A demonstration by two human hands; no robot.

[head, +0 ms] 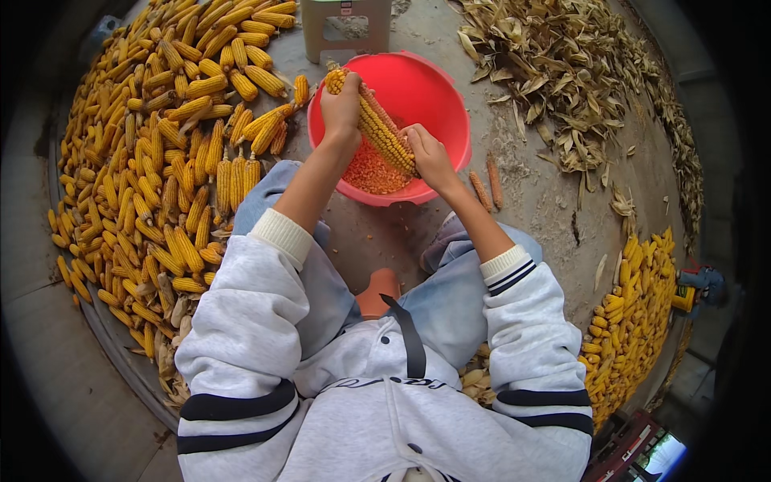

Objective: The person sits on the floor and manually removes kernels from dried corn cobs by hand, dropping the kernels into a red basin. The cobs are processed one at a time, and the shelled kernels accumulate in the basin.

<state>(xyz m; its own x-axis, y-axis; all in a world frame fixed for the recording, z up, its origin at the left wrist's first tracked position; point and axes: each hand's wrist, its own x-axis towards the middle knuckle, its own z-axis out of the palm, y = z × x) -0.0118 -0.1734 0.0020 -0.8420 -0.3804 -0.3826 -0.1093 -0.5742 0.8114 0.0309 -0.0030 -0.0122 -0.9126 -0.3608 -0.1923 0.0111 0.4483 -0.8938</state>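
Observation:
A yellow ear of corn (387, 146) slants over a red plastic basin (437, 99) in front of me. My left hand (341, 109) grips its upper end, thumb along the top. My right hand (432, 158) is closed around the lower end, fingers curled. Along the ear's upper right side runs a pinkish strip; I cannot tell whether it is a separate bare cob or a stripped part of the ear. Loose orange kernels (372, 172) cover the basin's bottom. Beside the basin, two bare corn cobs (494, 181) lie on the concrete floor, close to my right forearm.
A large heap of corn ears (150, 156) fills the left side. Dry husks (560, 78) are piled at upper right, above another corn heap (632, 325). A plastic stool (314, 36) stands behind the basin. Far right is another person (711, 283).

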